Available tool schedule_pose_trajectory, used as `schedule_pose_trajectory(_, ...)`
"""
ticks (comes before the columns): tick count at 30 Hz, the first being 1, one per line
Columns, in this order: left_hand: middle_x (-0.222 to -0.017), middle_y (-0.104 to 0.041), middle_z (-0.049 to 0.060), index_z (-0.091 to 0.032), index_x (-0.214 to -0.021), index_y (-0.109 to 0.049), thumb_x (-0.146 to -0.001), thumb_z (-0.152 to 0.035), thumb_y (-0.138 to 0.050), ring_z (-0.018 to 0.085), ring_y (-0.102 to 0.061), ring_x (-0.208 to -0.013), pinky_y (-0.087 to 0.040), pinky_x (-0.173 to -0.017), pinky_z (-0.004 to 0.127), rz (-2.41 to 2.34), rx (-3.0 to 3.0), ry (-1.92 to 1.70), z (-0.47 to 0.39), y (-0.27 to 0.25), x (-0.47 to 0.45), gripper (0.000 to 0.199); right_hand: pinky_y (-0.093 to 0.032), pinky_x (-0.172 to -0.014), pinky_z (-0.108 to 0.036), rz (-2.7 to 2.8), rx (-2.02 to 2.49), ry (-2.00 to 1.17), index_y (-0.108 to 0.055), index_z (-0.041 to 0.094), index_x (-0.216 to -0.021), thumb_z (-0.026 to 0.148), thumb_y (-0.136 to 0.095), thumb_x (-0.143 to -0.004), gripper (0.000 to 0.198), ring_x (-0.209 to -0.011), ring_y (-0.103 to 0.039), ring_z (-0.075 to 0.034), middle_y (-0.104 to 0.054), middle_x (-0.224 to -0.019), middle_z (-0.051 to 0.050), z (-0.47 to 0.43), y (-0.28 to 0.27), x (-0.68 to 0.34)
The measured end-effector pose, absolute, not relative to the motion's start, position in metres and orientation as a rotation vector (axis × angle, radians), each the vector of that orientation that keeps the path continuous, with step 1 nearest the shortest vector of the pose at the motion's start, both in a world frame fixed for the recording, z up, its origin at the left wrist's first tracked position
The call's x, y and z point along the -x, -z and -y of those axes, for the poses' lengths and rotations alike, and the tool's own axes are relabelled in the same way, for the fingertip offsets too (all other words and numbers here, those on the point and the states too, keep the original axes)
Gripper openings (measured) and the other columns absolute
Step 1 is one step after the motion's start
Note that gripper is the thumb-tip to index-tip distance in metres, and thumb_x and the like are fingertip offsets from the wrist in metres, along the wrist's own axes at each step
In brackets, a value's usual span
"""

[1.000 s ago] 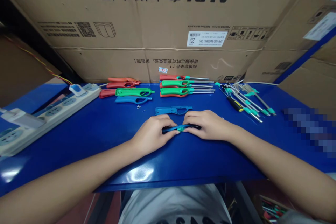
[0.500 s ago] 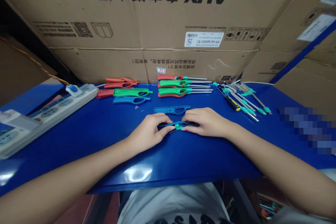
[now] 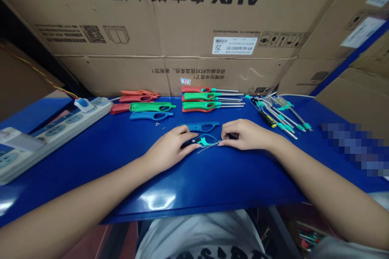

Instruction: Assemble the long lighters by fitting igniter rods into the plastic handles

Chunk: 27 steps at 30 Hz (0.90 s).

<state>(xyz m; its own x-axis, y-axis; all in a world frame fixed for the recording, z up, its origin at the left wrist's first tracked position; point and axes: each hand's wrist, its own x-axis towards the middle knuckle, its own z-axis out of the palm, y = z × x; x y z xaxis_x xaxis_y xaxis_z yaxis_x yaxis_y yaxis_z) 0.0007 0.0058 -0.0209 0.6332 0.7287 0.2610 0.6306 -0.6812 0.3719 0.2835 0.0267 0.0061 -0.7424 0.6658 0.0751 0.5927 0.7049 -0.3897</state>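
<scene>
A blue lighter handle half (image 3: 209, 136) with its inner parts exposed lies between my hands, low over the table. My left hand (image 3: 168, 145) is closed round its left end, thumb and fingers pinching it. A green trigger (image 3: 204, 142) shows inside the handle. My right hand (image 3: 243, 134) pinches with thumb and forefinger at the handle's right tip, where a thin grey wire (image 3: 208, 148) ends; its other fingers are curled. Just behind them lies another blue handle half (image 3: 202, 126), its left end partly covered by my left hand.
Red, green and blue handle shells (image 3: 152, 107) lie at back left near tiny metal bits (image 3: 157, 124). Assembled long-nosed lighters (image 3: 199, 97) are stacked at back centre. A screwdriver (image 3: 269, 119) and metal tubes (image 3: 284, 121) lie right. A power strip (image 3: 60, 133) runs along the left.
My right hand has slid to the right end of the lighter handle, uncovering its loop and the green trigger. My left hand keeps its hold.
</scene>
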Motion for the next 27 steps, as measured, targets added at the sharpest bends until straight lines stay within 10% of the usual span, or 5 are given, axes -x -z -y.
schedule_pose_trajectory(11, -0.113, -0.064, 0.013, -0.015, -0.127, -0.067, -0.099, -0.028, -0.057, 0.026, -0.061, -0.107, -0.051, -0.099, 0.043, -1.012, -2.691, -0.542, -0.003, 0.019, -0.002, 0.033, -0.038, -0.057, -0.023, 2.604, 1.158, -0.757, -0.066, 0.02, -0.098, 0.053, -0.067, -0.088, 0.035, -0.062, -0.055, -0.012, -0.065, -0.075, 0.001, -0.036, -0.002, -0.295)
schedule_pose_trajectory(22, -0.117, -0.064, 0.015, -0.015, -0.131, -0.064, -0.101, -0.025, -0.051, 0.027, -0.062, -0.108, -0.054, -0.097, 0.045, -0.977, -2.847, -0.462, 0.002, 0.017, 0.002, 0.034, -0.047, -0.088, -0.04, 1.984, 1.828, 0.267, -0.072, 0.018, -0.102, 0.028, -0.053, -0.088, 0.026, -0.099, -0.062, -0.03, -0.07, -0.103, -0.014, -0.079, -0.004, -0.372)
schedule_pose_trajectory(27, -0.113, -0.066, 0.014, -0.017, -0.127, -0.068, -0.1, -0.025, -0.053, 0.026, -0.064, -0.105, -0.056, -0.094, 0.044, -0.94, -2.862, -0.514, 0.0, 0.018, 0.003, 0.032, -0.047, -0.093, -0.048, 1.951, 2.045, 0.218, -0.076, 0.019, -0.099, 0.024, -0.054, -0.086, 0.026, -0.111, -0.06, -0.034, -0.069, -0.117, -0.015, -0.095, 0.005, -0.422)
